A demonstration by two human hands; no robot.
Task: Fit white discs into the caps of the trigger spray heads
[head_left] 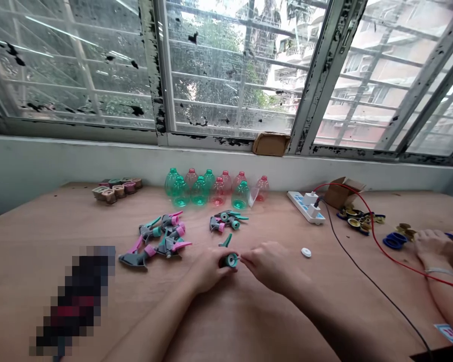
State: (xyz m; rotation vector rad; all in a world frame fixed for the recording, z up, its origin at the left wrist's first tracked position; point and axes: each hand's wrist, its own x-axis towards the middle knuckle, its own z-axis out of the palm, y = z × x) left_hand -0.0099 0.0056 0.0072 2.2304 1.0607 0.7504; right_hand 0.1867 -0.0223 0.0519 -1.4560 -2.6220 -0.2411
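My left hand [212, 269] is closed around a spray trigger head [232, 260] with a teal collar and a teal lever. The collar's round opening faces me. My right hand [270, 265] is pinched close to that opening, fingertips together. What sits between those fingertips is too small to make out. Just beyond my hands lies a small group of grey spray heads [228, 220] with teal and pink parts. A larger pile of pink, teal and grey spray heads [168, 235] is to the left.
Several green and pink clear bottles [200, 191] stand by the wall. A power strip [305, 207] has plugs with red and black cables. A white disc [306, 252] lies right of my hands. Another person's hands [438, 249] are at far right, near blue caps [395, 240].
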